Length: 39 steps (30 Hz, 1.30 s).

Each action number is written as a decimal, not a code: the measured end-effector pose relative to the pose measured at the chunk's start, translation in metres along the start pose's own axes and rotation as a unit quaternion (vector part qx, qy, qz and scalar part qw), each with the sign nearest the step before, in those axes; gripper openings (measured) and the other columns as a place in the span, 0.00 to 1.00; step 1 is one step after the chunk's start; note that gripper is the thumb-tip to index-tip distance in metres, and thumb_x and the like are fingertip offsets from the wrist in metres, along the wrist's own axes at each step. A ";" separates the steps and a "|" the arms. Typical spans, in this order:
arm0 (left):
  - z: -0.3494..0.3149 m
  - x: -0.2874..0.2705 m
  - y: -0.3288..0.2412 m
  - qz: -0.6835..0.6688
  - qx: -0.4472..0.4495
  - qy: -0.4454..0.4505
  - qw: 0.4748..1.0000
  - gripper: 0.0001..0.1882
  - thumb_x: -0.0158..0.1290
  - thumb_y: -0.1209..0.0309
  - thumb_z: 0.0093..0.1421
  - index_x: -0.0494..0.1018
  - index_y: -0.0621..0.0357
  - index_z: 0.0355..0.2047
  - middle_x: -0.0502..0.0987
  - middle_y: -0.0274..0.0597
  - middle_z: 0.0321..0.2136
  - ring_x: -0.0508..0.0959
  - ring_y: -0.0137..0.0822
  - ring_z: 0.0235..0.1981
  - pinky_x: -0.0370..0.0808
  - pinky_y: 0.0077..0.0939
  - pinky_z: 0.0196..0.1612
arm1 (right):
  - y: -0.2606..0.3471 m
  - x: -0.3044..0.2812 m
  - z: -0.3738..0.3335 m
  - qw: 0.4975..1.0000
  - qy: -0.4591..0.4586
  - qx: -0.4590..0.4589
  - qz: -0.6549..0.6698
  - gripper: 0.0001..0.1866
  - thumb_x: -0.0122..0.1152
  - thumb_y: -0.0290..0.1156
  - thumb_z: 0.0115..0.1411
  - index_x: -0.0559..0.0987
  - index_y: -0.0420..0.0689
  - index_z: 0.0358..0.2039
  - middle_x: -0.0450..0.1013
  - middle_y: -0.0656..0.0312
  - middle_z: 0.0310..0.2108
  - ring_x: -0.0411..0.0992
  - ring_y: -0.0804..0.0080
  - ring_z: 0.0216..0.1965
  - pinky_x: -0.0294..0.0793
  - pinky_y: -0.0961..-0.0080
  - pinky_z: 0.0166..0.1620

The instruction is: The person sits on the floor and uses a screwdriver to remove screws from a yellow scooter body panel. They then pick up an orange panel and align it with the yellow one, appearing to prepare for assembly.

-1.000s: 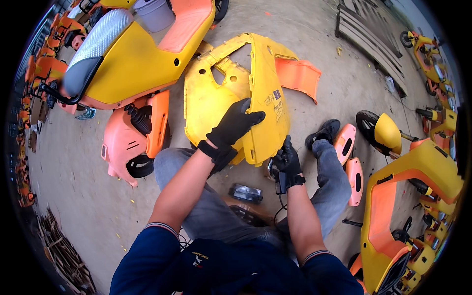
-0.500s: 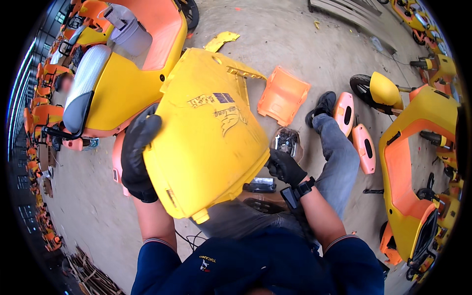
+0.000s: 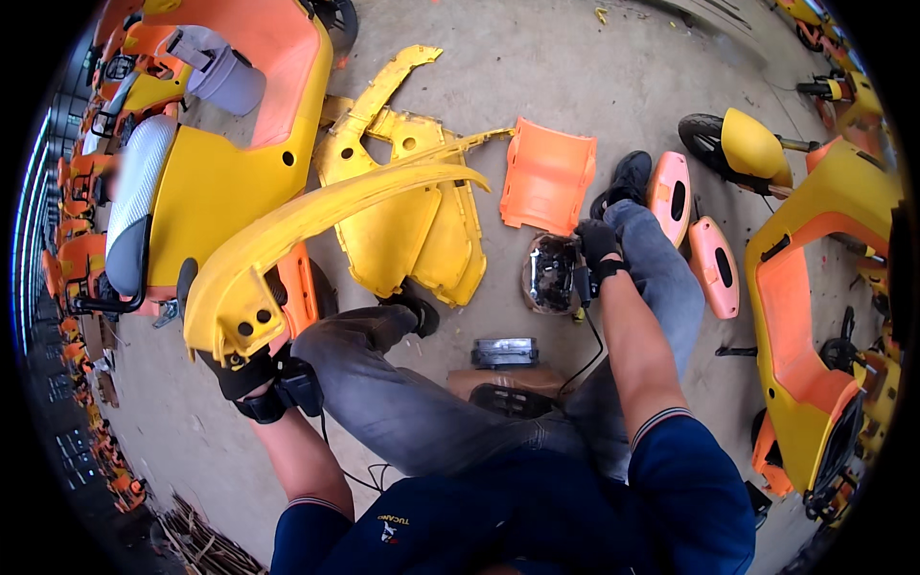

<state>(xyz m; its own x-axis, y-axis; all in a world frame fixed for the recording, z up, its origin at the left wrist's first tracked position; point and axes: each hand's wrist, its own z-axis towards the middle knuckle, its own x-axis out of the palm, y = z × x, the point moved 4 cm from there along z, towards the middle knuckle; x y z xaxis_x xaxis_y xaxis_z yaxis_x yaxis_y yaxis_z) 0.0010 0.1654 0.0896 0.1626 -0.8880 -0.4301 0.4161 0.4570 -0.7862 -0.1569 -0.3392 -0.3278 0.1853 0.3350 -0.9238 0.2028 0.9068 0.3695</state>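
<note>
My left hand (image 3: 251, 376), in a black glove, grips the near end of a large yellow plastic body panel (image 3: 316, 230) and holds it edge-on out to my left, above my left knee. My right hand (image 3: 596, 241), also gloved in black, rests at my right knee and touches a dark, shiny headlight unit (image 3: 550, 273) lying on the ground. A thin black cable runs down from that hand.
A yellow and orange scooter (image 3: 206, 163) stands at the left. Yellow panels (image 3: 412, 220), an orange panel (image 3: 548, 177) and two orange covers (image 3: 714, 264) lie on the concrete. Another scooter (image 3: 815, 316) is at the right. A small black box (image 3: 504, 353) sits between my legs.
My left hand has swung the yellow panel from in front of me out to the left, turning it edge-on. My right hand has moved to the headlight unit at my knee.
</note>
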 end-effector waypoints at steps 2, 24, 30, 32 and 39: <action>-0.001 -0.001 0.002 0.156 0.062 -0.012 0.986 0.28 0.59 0.68 0.58 0.64 0.64 0.56 0.74 0.48 0.46 0.75 0.43 0.49 0.71 0.32 0.54 | -0.029 0.022 0.005 0.996 0.044 0.020 -0.073 0.06 0.58 0.29 0.50 0.81 0.46 0.28 0.77 0.52 0.31 0.77 0.55 0.36 0.75 0.61 0.41; -0.003 0.001 0.042 -0.031 -0.251 0.133 0.958 0.24 0.41 0.76 0.69 0.53 0.78 0.61 0.65 0.54 0.60 0.68 0.38 0.59 0.62 0.27 0.63 | -0.136 0.138 0.063 0.884 0.159 0.368 0.238 0.18 0.61 0.40 0.55 0.79 0.34 0.34 0.78 0.46 0.30 0.78 0.57 0.30 0.75 0.64 0.35; -0.010 -0.004 0.051 0.041 -0.245 0.129 0.960 0.23 0.48 0.78 0.65 0.61 0.76 0.58 0.71 0.48 0.57 0.73 0.33 0.55 0.66 0.26 0.60 | -0.089 0.099 0.087 0.845 0.122 0.368 0.370 0.19 0.62 0.42 0.55 0.80 0.36 0.35 0.79 0.51 0.28 0.79 0.63 0.30 0.75 0.66 0.35; -0.010 0.013 0.048 -0.023 -0.224 0.105 0.969 0.22 0.47 0.77 0.66 0.62 0.77 0.58 0.71 0.47 0.56 0.73 0.33 0.55 0.67 0.26 0.58 | -0.076 0.081 0.104 0.862 0.109 0.308 0.388 0.19 0.61 0.42 0.52 0.81 0.38 0.35 0.79 0.47 0.30 0.79 0.54 0.32 0.76 0.62 0.35; -0.009 0.053 0.019 0.667 0.277 0.244 0.647 0.21 0.53 0.68 0.64 0.70 0.46 0.58 0.78 0.45 0.47 0.80 0.37 0.44 0.75 0.27 0.47 | -0.046 0.040 0.142 0.884 -0.015 0.310 0.350 0.18 0.59 0.41 0.51 0.81 0.40 0.35 0.77 0.45 0.32 0.76 0.48 0.36 0.73 0.60 0.41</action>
<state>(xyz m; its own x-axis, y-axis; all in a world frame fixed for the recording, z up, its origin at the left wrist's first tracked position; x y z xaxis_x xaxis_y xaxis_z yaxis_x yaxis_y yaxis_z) 0.0098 0.1273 0.0482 0.4620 0.4626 -0.7567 0.4759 0.5907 0.6517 -0.0227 -0.4043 -0.3675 0.4976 0.7432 -0.4472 0.5152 0.1615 0.8417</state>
